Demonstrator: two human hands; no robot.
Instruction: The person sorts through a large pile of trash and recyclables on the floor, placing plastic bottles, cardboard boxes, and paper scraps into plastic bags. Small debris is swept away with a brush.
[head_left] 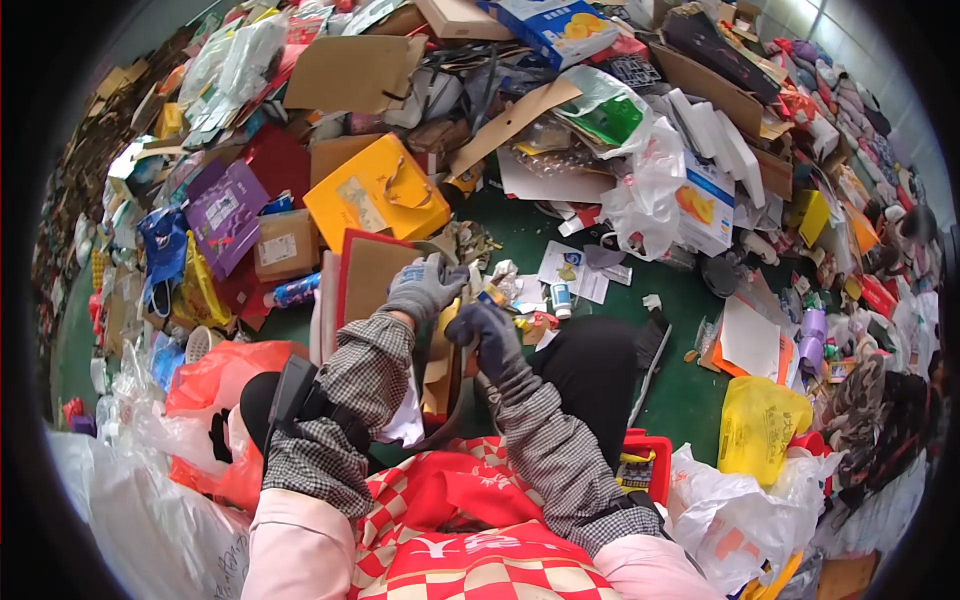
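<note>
My left hand (425, 287), in a grey glove, is closed at the upper edge of an open brown container (440, 375) between my knees; what its fingers grip is too small to make out. Just right of it, my right hand (484, 335), in a darker glove, has its fingers curled beside the container's right side, and whatever they hold is hidden. A red-edged brown board (368, 275) stands upright behind and left of my left hand. Beyond it lies a yellow box (376, 192) with a handle.
A large heap of cardboard (355, 73), bags and boxes rises ahead. Left are a red-orange bag (235, 375) and a white sack (150, 510). To the right, a yellow bag (762, 428) lies by a red crate (655, 460). A small white bottle (561, 299) stands on the green floor (650, 385).
</note>
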